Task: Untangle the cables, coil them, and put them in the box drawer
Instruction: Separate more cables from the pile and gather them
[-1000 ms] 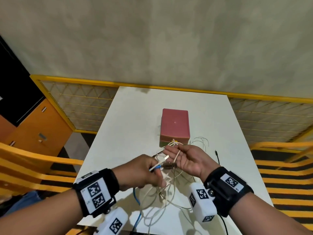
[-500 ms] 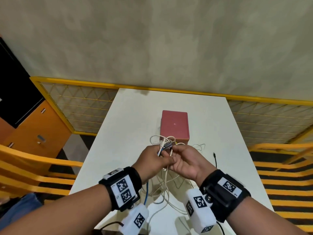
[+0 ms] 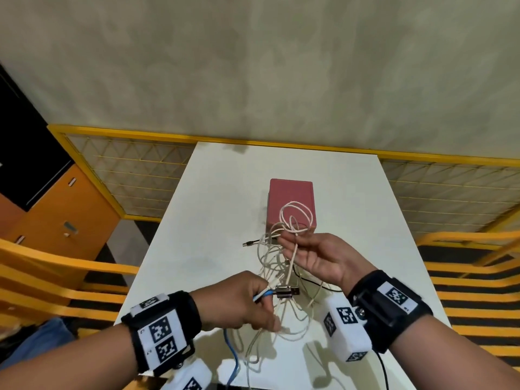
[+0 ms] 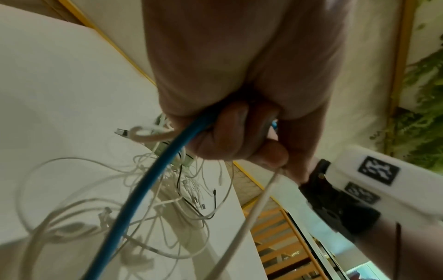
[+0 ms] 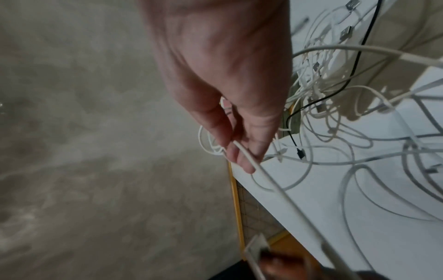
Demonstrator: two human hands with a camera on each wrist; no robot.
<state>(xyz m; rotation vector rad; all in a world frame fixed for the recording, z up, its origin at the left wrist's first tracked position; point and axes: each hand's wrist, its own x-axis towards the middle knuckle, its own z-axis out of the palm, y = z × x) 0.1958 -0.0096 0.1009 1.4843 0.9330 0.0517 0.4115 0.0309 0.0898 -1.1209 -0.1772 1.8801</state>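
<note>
The red box drawer (image 3: 291,204) stands mid-table, closed. In front of it a tangle of white cables (image 3: 274,263) hangs between my hands and trails onto the table. My left hand (image 3: 266,295) grips a blue cable (image 3: 232,350) together with a white cable end and a metal plug (image 3: 287,291). The left wrist view shows its fingers curled round the blue cable (image 4: 148,180). Further out, palm up, my right hand (image 3: 285,243) pinches a cream cable whose loops (image 3: 295,218) rise in front of the box. In the right wrist view its fingertips (image 5: 239,157) pinch that cable (image 5: 282,199).
The white table (image 3: 213,209) is narrow, with yellow mesh railings (image 3: 126,175) behind and beside it. A black cable (image 3: 312,282) runs under the tangle, its plug (image 3: 247,244) pointing left. An orange cabinet (image 3: 56,218) stands at the left.
My hands have drawn apart: the left pulled back toward me with the blue cable and plug, the right turned palm up and lifted cream loops in front of the box.
</note>
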